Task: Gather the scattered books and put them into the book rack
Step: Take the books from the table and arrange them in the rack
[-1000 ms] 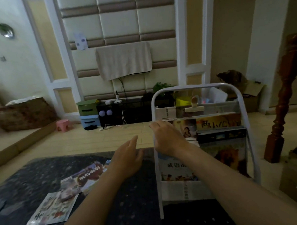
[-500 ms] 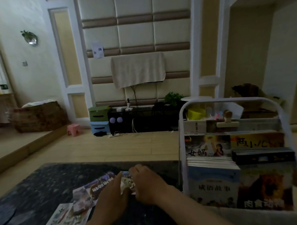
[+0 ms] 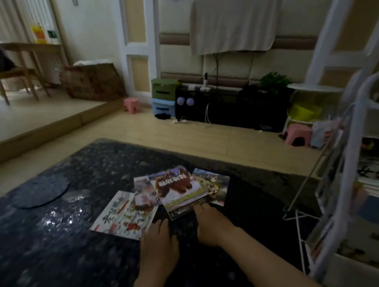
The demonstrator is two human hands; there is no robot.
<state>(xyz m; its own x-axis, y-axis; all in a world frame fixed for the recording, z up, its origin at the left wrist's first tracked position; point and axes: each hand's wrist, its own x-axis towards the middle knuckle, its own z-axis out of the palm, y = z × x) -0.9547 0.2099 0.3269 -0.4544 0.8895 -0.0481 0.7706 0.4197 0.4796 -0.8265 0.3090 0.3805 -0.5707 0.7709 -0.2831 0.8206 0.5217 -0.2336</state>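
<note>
Several thin picture books lie fanned out on the dark speckled table [image 3: 58,246]. A brown-covered book [image 3: 179,190] lies on top of the fan. Under it are a greyish book [image 3: 143,194], a white book with red and black characters [image 3: 122,214] at the left, and another book [image 3: 215,185] at the right. My right hand [image 3: 211,226] lies flat, its fingertips touching the brown book's near edge. My left hand [image 3: 159,245] rests on the table beside the white book's near corner and holds nothing. The white wire book rack [image 3: 338,180] stands at the right with several books in it.
A round grey mat [image 3: 40,191] lies on the table at the left. Beyond the table's far edge is wooden floor, with a dark TV console [image 3: 226,107] and two pink stools [image 3: 298,134] against the wall.
My right hand left the rack and both hands came down to the books on the table. The view swung left and down, so the rack now sits at the right edge.
</note>
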